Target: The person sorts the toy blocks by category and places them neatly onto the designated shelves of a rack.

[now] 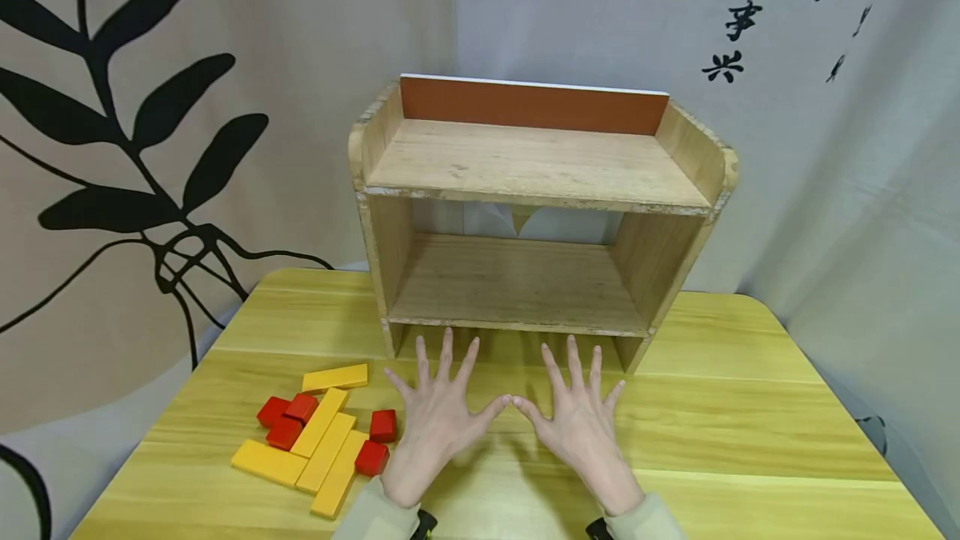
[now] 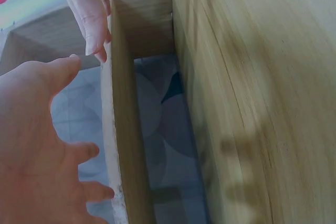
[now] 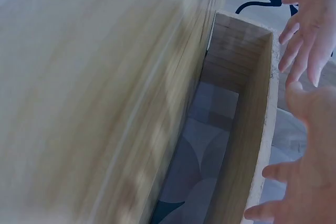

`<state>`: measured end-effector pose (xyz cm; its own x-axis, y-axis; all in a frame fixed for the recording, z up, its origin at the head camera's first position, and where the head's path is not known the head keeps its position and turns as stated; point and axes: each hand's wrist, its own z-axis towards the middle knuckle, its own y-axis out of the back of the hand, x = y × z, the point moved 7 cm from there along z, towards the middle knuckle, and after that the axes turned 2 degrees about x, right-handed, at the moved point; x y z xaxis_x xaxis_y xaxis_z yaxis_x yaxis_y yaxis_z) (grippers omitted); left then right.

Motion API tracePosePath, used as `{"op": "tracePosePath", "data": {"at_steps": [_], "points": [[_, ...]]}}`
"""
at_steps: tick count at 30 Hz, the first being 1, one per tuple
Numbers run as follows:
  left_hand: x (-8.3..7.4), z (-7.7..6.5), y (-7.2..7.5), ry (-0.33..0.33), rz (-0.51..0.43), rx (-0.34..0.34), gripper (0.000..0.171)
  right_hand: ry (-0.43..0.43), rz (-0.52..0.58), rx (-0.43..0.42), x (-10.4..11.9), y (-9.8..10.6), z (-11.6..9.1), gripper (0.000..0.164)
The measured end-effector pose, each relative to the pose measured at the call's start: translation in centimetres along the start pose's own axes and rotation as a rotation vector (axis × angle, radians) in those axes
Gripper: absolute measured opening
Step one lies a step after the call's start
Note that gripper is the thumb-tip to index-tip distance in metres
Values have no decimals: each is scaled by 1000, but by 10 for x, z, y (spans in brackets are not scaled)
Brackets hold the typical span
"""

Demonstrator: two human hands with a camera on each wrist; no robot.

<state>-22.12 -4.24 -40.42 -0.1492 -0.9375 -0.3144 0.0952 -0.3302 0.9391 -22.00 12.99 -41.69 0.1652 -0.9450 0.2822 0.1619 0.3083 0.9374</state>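
My left hand (image 1: 438, 419) and right hand (image 1: 577, 419) hover over the table with fingers spread, thumb tips meeting or nearly so. Neither holds anything. Both stand just in front of a wooden two-tier shelf (image 1: 517, 283), whose lower board lies beyond the fingertips. To the left of the left hand lie several yellow blocks (image 1: 326, 446) and several red cubes; the nearest red cube (image 1: 372, 457) sits close by that wrist. The left wrist view shows the left palm (image 2: 31, 140) beside the shelf's lower edge; the right palm (image 3: 312, 156) appears likewise in the right wrist view.
The light wooden table (image 1: 750, 440) extends on both sides of the shelf. A brown back panel (image 1: 532, 107) rises behind the upper board. Curtains (image 1: 585, 15) with dark leaf and character prints hang behind. Dark bands (image 1: 425, 523) show at both wrists.
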Motion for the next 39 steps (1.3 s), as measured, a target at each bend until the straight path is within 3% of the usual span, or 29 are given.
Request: {"op": "tracePosePath", "data": {"at_steps": [7, 12, 17, 20, 25, 32, 39], "points": [[-2, 0, 3, -18, 42, -17, 84, 20, 11, -83, 0, 11, 2, 79], [-2, 1, 14, -88, -32, -116, 72, 36, 144, -314, -12, 44, 9, 60], [15, 3, 28, -149, -154, -176, 47, 36, 205, -583, -41, 103, 21, 33], [35, 6, 36, -133, -199, -127, 37, 0, 193, -695, -62, 138, 27, 27], [86, 10, 45, -63, -261, -5, 33, -76, 201, -737, -87, 174, 37, 30], [161, 16, 54, -33, -276, 17, 35, -115, 250, -645, -103, 185, 49, 37], [207, 21, 45, -112, -388, 68, 32, -121, 347, -586, -110, 192, 61, 37]]}}
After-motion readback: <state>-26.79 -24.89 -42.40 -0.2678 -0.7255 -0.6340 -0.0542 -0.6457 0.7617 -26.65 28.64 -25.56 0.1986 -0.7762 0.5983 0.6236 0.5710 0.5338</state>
